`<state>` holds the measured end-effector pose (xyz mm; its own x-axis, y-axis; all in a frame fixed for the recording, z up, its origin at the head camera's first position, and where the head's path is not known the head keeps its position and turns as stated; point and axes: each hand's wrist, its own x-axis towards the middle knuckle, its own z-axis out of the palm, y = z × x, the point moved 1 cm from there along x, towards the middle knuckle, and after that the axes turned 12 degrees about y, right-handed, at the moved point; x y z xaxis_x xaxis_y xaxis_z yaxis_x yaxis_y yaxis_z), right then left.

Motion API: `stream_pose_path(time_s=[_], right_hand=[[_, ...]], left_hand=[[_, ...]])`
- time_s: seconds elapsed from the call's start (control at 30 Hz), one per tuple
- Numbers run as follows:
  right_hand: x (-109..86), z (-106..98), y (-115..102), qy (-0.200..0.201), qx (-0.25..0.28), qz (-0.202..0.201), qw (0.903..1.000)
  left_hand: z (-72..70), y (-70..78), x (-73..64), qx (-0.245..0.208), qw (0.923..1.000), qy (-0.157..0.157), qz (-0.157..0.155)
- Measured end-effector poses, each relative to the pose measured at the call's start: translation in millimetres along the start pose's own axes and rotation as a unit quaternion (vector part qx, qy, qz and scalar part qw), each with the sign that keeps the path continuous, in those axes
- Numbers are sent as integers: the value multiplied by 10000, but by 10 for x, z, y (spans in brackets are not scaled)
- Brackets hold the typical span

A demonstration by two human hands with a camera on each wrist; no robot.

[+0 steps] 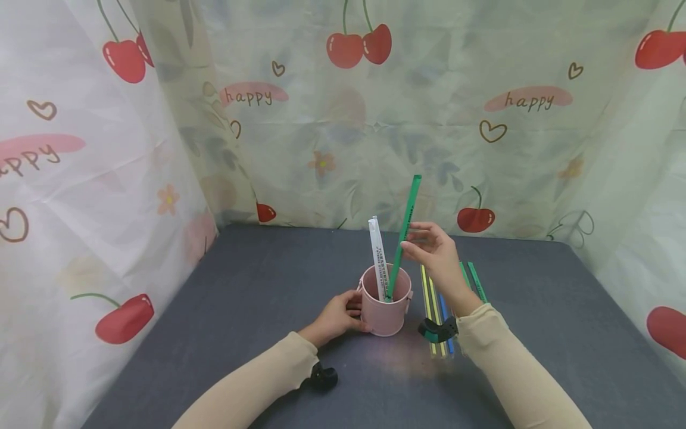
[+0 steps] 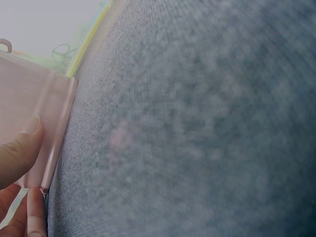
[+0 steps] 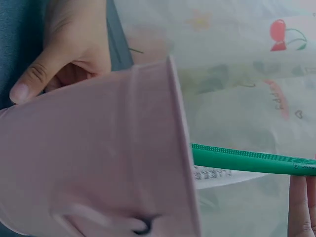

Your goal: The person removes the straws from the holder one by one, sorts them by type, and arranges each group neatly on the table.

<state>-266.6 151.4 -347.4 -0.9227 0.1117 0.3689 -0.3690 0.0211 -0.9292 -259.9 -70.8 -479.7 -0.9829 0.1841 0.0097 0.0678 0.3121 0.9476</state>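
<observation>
A pink bucket (image 1: 383, 319) with side handles stands upright on the table. My left hand (image 1: 339, 313) grips its left side near the base; in the left wrist view the thumb (image 2: 22, 153) lies along its wall. My right hand (image 1: 436, 256) pinches a long green wrapped straw (image 1: 409, 208) around mid-length, between thumb and fingers. The straw leans to the right, its lower end inside the bucket. White wrapped straws (image 1: 377, 256) with dark print stand in the bucket, tilted left. The right wrist view shows the green straw (image 3: 237, 158) passing over the bucket's rim, a crimped edge along it.
Right of the bucket, yellow straws (image 1: 427, 298) and a blue straw (image 1: 445, 310) lie on the dark table (image 1: 268, 280), partly under the right wrist. More green straws (image 1: 477, 283) lie beyond that wrist. A patterned curtain (image 1: 300, 149) surrounds the table's back and sides.
</observation>
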Motion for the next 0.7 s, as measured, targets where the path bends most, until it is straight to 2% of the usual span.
stream_pose_path(time_s=[0.4, 0.7], right_hand=[[33, -238, -130, 407, 340, -51, 9986], [53, -445, -184, 752, 855, -7, 9935]], left_hand=[[-9, -1, 8, 11, 10000, 4, 10], [-9, -8, 8, -43, 10000, 6, 25]])
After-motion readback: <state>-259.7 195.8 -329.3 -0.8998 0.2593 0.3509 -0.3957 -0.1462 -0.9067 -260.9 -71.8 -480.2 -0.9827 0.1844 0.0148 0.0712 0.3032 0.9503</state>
